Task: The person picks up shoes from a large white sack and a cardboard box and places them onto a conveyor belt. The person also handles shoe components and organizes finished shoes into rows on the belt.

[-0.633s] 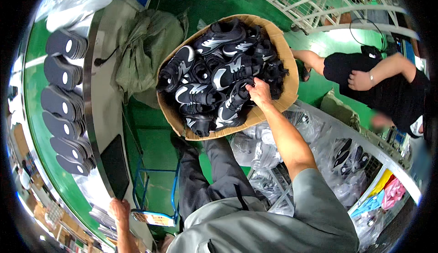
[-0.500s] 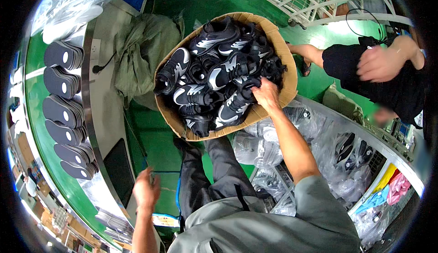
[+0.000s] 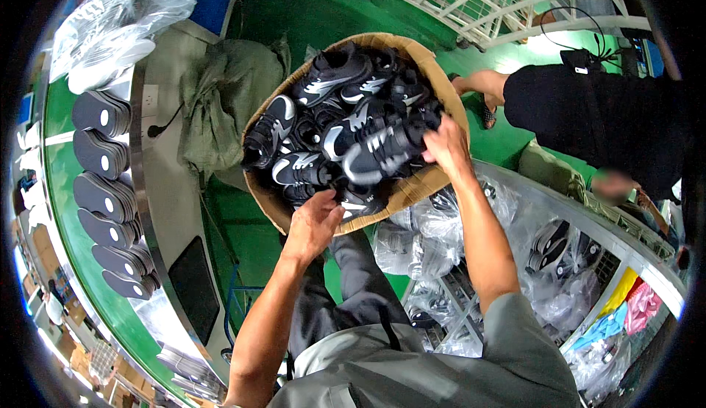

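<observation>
The person's right hand point(image 3: 450, 150) grips a black shoe point(image 3: 379, 152) at its heel end, thumb and fingers closed around the collar; the shoe is slightly blurred, its pale-edged toe pointing left over the heap. It is within the mouth of a large cardboard box point(image 3: 450, 99), above other black shoes point(image 3: 334, 73) with silver and white trim that lie jumbled at various angles. The left hand point(image 3: 312, 228) is at the box's near edge, fingers loosely spread and pointing toward the shoes, with nothing visible in its grasp; whether its fingertips touch a shoe or the cardboard cannot be told. To the left of the box a dull green sack point(image 3: 228, 114) slumps against a workbench point(image 3: 168, 180), along which stacks of dark insoles point(image 3: 99, 114) are lined up in a row. To the right, a metal rack point(image 3: 573, 218) holds shoes in clear plastic bags point(image 3: 551, 283), with yellow, blue and pink material point(image 3: 641, 309) at its lower end. Beyond the rack is another person in black point(image 3: 588, 117), and a white wire trolley point(image 3: 507, 11) stands on the green floor point(image 3: 309, 7).
</observation>
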A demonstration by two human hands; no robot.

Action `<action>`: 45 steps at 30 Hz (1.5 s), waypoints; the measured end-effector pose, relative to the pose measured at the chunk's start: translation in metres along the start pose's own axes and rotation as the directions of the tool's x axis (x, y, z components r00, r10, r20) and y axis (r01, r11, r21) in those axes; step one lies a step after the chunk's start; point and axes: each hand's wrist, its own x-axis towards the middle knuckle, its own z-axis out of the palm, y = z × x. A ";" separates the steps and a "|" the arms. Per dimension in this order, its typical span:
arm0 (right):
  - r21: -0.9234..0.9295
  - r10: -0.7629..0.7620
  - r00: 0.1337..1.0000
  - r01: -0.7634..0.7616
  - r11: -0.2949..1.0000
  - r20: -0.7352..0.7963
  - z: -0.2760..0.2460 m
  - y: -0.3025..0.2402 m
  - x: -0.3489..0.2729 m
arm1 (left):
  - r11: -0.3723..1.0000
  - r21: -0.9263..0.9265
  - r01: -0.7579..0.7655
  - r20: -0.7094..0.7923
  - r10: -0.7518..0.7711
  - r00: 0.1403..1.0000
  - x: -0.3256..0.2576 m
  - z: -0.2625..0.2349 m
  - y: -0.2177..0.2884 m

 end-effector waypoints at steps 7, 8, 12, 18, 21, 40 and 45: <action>-0.332 0.125 0.991 -0.131 0.934 -0.040 0.068 0.132 0.007 | 0.968 0.249 -0.009 -0.097 0.034 0.995 -0.044 -0.028 -0.044; -0.337 0.122 0.992 -0.125 0.933 -0.032 0.062 0.130 0.016 | 0.951 0.305 -0.041 -0.105 0.076 0.992 -0.052 -0.033 -0.044; -0.599 0.078 0.994 -0.015 0.800 0.078 0.008 0.048 0.019 | 0.814 0.580 0.032 -0.275 0.159 0.948 -0.106 -0.079 -0.042; -0.595 -0.568 0.740 0.651 0.472 0.359 0.046 0.069 0.108 | 0.908 0.399 0.130 -0.448 0.070 0.891 -0.148 -0.126 -0.093; -0.636 -0.439 0.786 0.614 0.468 0.435 0.056 0.051 0.135 | 0.893 0.380 0.241 -0.411 -0.070 0.909 -0.170 -0.112 -0.101; -0.584 -0.396 0.523 0.811 -0.042 0.755 0.093 -0.100 0.122 | 0.945 0.007 0.326 -0.357 -0.302 0.884 -0.206 -0.009 -0.124; -0.636 -0.384 0.538 0.746 -0.197 0.750 0.104 -0.116 0.162 | 0.954 0.092 0.284 -0.373 -0.231 0.899 -0.209 -0.004 -0.124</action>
